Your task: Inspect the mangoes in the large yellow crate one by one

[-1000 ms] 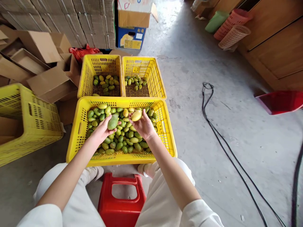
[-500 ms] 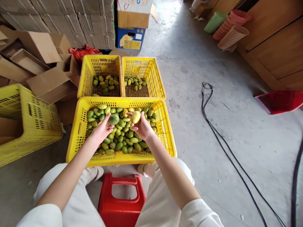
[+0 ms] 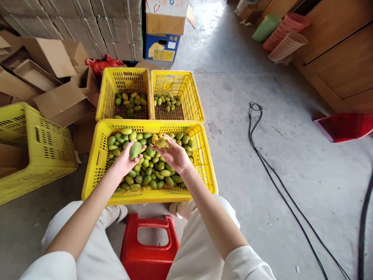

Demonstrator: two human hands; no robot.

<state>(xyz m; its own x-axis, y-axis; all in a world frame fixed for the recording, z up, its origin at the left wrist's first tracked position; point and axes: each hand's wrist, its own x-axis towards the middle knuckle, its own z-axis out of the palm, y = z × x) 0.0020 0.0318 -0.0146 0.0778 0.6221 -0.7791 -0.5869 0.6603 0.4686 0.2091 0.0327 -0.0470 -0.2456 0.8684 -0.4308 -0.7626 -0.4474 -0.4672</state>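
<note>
My left hand [image 3: 126, 160] is closed around a green mango [image 3: 135, 150], held upright just above the wide yellow crate. My right hand [image 3: 175, 154] holds a yellowish mango [image 3: 161, 142] between thumb and fingers, its long side lying across. Below both hands, many small green and yellow-green mangoes [image 3: 154, 175] fill the wide crate [image 3: 148, 200], and my hands cover part of them. Behind it stand two smaller yellow crates side by side. The left one [image 3: 100, 93] has green and yellow mangoes inside, and the right one [image 3: 194, 99] has several green mangoes.
A red plastic stool [image 3: 149, 252] is between my legs. To the left are another yellow crate [image 3: 52, 140] and loose cardboard boxes [image 3: 58, 99]. Black cable [image 3: 269, 169] lies on the floor to the right. Plastic baskets [image 3: 287, 44] stand by a wooden cabinet [image 3: 340, 58].
The green mango in my left hand has turned from lying across to upright and moved slightly left. My right hand has rolled over, turning the yellowish mango and shifting it left.
</note>
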